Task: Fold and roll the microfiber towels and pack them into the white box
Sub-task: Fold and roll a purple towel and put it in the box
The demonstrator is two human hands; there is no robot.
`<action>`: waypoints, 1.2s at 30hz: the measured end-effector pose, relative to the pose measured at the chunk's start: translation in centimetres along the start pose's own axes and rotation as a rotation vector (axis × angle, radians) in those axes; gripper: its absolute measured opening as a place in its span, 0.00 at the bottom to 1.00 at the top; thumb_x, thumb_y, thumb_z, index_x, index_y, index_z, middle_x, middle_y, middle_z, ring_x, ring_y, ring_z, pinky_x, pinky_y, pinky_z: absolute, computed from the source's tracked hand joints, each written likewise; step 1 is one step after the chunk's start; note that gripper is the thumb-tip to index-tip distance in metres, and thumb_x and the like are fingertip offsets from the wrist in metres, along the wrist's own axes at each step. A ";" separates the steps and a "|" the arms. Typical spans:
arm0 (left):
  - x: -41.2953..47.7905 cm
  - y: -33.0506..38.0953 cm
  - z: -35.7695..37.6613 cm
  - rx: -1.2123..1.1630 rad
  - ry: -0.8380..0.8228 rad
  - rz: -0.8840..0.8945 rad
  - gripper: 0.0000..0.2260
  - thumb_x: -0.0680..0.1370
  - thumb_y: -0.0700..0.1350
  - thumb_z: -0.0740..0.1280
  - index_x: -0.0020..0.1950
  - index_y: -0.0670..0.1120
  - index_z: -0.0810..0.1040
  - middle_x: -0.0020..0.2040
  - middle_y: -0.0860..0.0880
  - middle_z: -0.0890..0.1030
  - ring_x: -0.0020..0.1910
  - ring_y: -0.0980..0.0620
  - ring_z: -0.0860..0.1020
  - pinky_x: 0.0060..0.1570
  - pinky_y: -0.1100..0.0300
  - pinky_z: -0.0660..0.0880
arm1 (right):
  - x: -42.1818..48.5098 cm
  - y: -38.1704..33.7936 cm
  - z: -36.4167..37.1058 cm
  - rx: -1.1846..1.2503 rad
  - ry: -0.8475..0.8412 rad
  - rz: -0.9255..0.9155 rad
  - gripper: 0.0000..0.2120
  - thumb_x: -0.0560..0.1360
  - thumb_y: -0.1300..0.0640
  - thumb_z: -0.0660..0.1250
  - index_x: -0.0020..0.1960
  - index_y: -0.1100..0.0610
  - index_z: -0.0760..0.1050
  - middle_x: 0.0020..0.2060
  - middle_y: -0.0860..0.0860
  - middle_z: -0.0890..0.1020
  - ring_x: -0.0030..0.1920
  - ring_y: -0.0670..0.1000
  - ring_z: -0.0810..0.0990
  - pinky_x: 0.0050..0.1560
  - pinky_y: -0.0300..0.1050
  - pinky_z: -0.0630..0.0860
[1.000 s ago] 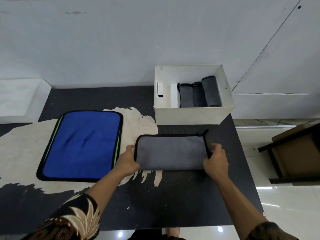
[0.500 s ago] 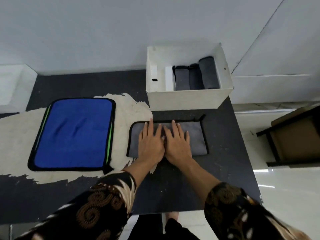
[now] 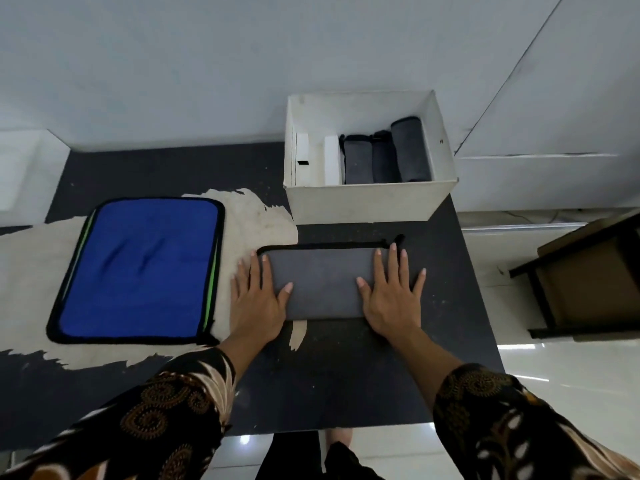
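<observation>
- Two hands are in view: the left hand (image 3: 254,303) and the right hand (image 3: 393,299). Both lie flat with fingers straight and spread, and neither grasps anything.
- One folded grey towel (image 3: 322,282) with black trim lies on the dark bench (image 3: 329,375), just in front of the white box (image 3: 363,202). The left hand presses on its left end, partly overlapping onto the bench, and the right hand presses on its right end.
- One blue towel (image 3: 138,268), edged in black with green stripes down its sides, lies spread flat to the left. It is apart from the grey one and rests on a worn pale patch (image 3: 256,216) of the bench.
- Three rolled grey towels (image 3: 358,161) lie side by side in the right part of the box.
- Two white inserts (image 3: 332,161) stand in the left part of the box. What they are is hard to make out.
- The hands hide both ends of the grey towel.
- A piece of brown furniture (image 3: 588,278) is cut off at the right edge, and the patterned sleeves (image 3: 166,410) at the bottom.
- A small black mark (image 3: 302,162) on the left insert is too small to read.
</observation>
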State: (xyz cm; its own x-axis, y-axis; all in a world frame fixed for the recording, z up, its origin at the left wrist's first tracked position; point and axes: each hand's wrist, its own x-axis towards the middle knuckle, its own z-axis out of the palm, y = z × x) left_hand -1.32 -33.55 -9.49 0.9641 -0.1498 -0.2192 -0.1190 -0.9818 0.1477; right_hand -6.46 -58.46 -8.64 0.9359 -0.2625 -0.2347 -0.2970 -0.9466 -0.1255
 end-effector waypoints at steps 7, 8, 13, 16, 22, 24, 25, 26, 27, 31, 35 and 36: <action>-2.4 0.5 -2.2 -0.174 0.163 -0.316 0.30 0.78 0.54 0.65 0.75 0.43 0.61 0.71 0.39 0.67 0.68 0.39 0.66 0.66 0.43 0.65 | -0.7 0.8 -2.5 0.190 0.137 0.251 0.33 0.77 0.44 0.63 0.76 0.57 0.57 0.75 0.62 0.60 0.73 0.64 0.60 0.70 0.66 0.57; -2.4 0.7 -2.3 -0.227 0.157 -0.364 0.28 0.78 0.54 0.66 0.73 0.43 0.64 0.68 0.40 0.69 0.66 0.40 0.68 0.64 0.43 0.66 | -1.0 0.9 -2.9 0.249 0.180 0.340 0.30 0.76 0.46 0.66 0.72 0.57 0.62 0.71 0.61 0.66 0.69 0.64 0.66 0.66 0.64 0.62; -1.7 1.5 -3.4 -0.333 0.015 -0.430 0.21 0.78 0.53 0.66 0.67 0.44 0.69 0.62 0.41 0.73 0.59 0.41 0.74 0.59 0.44 0.71 | -1.1 1.4 -4.1 0.426 -0.029 0.585 0.23 0.75 0.47 0.66 0.65 0.57 0.66 0.62 0.58 0.75 0.63 0.62 0.73 0.64 0.59 0.65; -1.3 1.5 -4.2 -0.333 -0.053 -0.466 0.17 0.80 0.51 0.64 0.66 0.44 0.71 0.62 0.41 0.73 0.58 0.42 0.75 0.59 0.45 0.72 | -0.6 1.4 -3.8 0.424 -0.121 0.609 0.22 0.74 0.46 0.65 0.62 0.58 0.72 0.58 0.57 0.80 0.59 0.60 0.77 0.65 0.59 0.69; -2.1 0.8 -5.2 -0.517 -0.095 -0.444 0.15 0.81 0.42 0.63 0.66 0.41 0.68 0.57 0.40 0.78 0.48 0.47 0.75 0.47 0.54 0.74 | -1.6 2.3 -4.7 0.609 -0.145 0.511 0.17 0.76 0.49 0.67 0.58 0.61 0.77 0.54 0.57 0.81 0.53 0.59 0.80 0.47 0.46 0.74; -2.7 0.8 -5.4 -0.561 -0.087 -0.440 0.14 0.80 0.41 0.64 0.65 0.42 0.67 0.56 0.41 0.78 0.48 0.46 0.77 0.48 0.53 0.76 | -2.2 2.8 -4.8 0.624 -0.143 0.486 0.17 0.76 0.49 0.67 0.59 0.60 0.76 0.54 0.57 0.81 0.54 0.59 0.80 0.48 0.47 0.74; -3.1 0.9 -5.4 -0.589 -0.085 -0.432 0.14 0.80 0.41 0.64 0.64 0.42 0.67 0.55 0.41 0.78 0.48 0.46 0.77 0.48 0.53 0.76 | -2.4 3.1 -4.8 0.629 -0.146 0.477 0.16 0.76 0.49 0.67 0.58 0.60 0.77 0.52 0.57 0.81 0.52 0.59 0.80 0.48 0.47 0.75; -3.6 1.0 -5.4 -0.618 -0.084 -0.422 0.14 0.80 0.41 0.64 0.63 0.43 0.67 0.54 0.42 0.78 0.48 0.46 0.77 0.47 0.54 0.76 | -2.7 3.4 -4.7 0.638 -0.147 0.469 0.15 0.76 0.49 0.67 0.56 0.59 0.77 0.51 0.57 0.82 0.50 0.58 0.81 0.47 0.47 0.76; -4.1 1.2 -5.4 -0.645 -0.085 -0.408 0.13 0.80 0.42 0.65 0.62 0.44 0.67 0.52 0.43 0.77 0.47 0.46 0.77 0.46 0.54 0.75 | -3.1 3.7 -4.8 0.647 -0.146 0.466 0.14 0.76 0.50 0.67 0.55 0.59 0.77 0.49 0.57 0.83 0.48 0.57 0.81 0.47 0.47 0.77; -6.3 2.0 -4.8 -0.667 -0.098 -0.342 0.11 0.79 0.44 0.67 0.59 0.46 0.70 0.51 0.47 0.76 0.47 0.50 0.75 0.42 0.59 0.70 | -4.6 5.2 -4.5 0.633 -0.176 0.464 0.13 0.76 0.49 0.67 0.55 0.57 0.77 0.49 0.55 0.83 0.47 0.56 0.83 0.49 0.51 0.80; -7.8 2.0 -3.6 -0.659 -0.120 -0.315 0.09 0.79 0.44 0.67 0.58 0.47 0.73 0.52 0.49 0.76 0.47 0.53 0.73 0.45 0.60 0.69 | -5.8 6.4 -3.6 0.640 -0.200 0.490 0.13 0.77 0.49 0.65 0.55 0.57 0.74 0.45 0.54 0.83 0.42 0.54 0.84 0.46 0.53 0.83; -7.9 1.9 -3.3 -0.650 -0.124 -0.312 0.09 0.79 0.44 0.66 0.59 0.47 0.74 0.52 0.49 0.77 0.47 0.53 0.73 0.46 0.60 0.69 | -6.2 6.4 -3.7 0.647 -0.212 0.491 0.11 0.78 0.50 0.64 0.54 0.57 0.73 0.42 0.54 0.83 0.39 0.53 0.85 0.43 0.52 0.83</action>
State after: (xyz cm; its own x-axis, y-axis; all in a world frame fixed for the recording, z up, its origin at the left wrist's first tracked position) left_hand -8.42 -33.87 -4.26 0.8915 0.0758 -0.4466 0.3590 -0.7195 0.5945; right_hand -13.45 -63.62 -4.41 0.6353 -0.5149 -0.5755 -0.7722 -0.4228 -0.4743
